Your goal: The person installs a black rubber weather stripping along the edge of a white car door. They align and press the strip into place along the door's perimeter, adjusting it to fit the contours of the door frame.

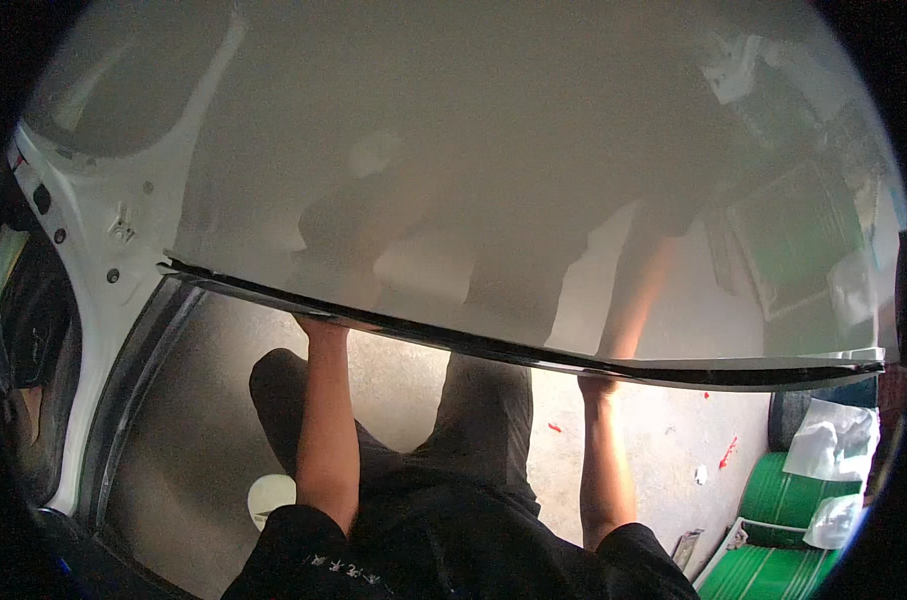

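A large, glossy pale car body panel (424, 220) spreads across the upper view, mirroring my arms and legs. A black trim strip (454, 343) runs along its near edge, sloping down to the right. My left hand (322, 323) reaches the strip left of the middle; only the heel of the hand and the wrist show. Further right, my right hand (599, 384) meets the same edge, its fingers hidden beneath the panel. Whether either hand grips or merely touches the edge does not show.
At left stands a white metal car frame (94, 210) with bolts and a dark rubber seal (139, 380). Green ribbed containers (789, 500) with clear plastic film (834, 440) sit at lower right. A round white object (271, 497) and red marks (728, 453) are on the floor.
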{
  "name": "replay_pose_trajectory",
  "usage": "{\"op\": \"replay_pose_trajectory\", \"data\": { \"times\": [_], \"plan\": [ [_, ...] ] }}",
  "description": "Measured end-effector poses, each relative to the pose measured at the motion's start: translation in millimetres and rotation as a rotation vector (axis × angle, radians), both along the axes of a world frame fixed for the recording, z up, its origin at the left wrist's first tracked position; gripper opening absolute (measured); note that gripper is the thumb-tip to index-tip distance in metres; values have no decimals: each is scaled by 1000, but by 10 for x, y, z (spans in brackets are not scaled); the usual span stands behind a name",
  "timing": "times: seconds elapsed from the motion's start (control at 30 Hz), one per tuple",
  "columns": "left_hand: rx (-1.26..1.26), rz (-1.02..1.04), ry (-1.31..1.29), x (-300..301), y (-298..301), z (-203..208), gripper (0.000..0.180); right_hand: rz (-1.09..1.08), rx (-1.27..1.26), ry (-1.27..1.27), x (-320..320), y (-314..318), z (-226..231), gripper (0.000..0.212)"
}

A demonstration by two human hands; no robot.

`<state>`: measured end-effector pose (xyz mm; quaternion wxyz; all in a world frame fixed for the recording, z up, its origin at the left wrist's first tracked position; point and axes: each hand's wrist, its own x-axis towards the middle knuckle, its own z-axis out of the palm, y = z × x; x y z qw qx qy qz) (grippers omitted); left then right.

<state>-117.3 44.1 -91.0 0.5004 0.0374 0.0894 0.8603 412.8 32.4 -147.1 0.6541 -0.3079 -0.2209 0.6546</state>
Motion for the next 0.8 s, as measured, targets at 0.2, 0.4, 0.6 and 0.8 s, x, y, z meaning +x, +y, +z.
{"op": "replay_pose_trajectory", "data": {
  "times": [0.2, 0.4, 0.6, 0.8],
  "plan": [
    [3, -21, -7, 50, 80, 18, 55, 43, 115, 29, 153, 17, -52, 57],
    [-24, 8, 15, -31, 38, 16, 57, -105, 1, 93, -404, -11, 430, 33],
    [-147, 54, 30, 25, -164, 198, 60, -105, -24, 87, -494, -81, 713, 23],
    [-419, 234, -6, 214, -381, 773, 84, 76, 165, 60, -188, -129, 576, 31]
  ]
}}
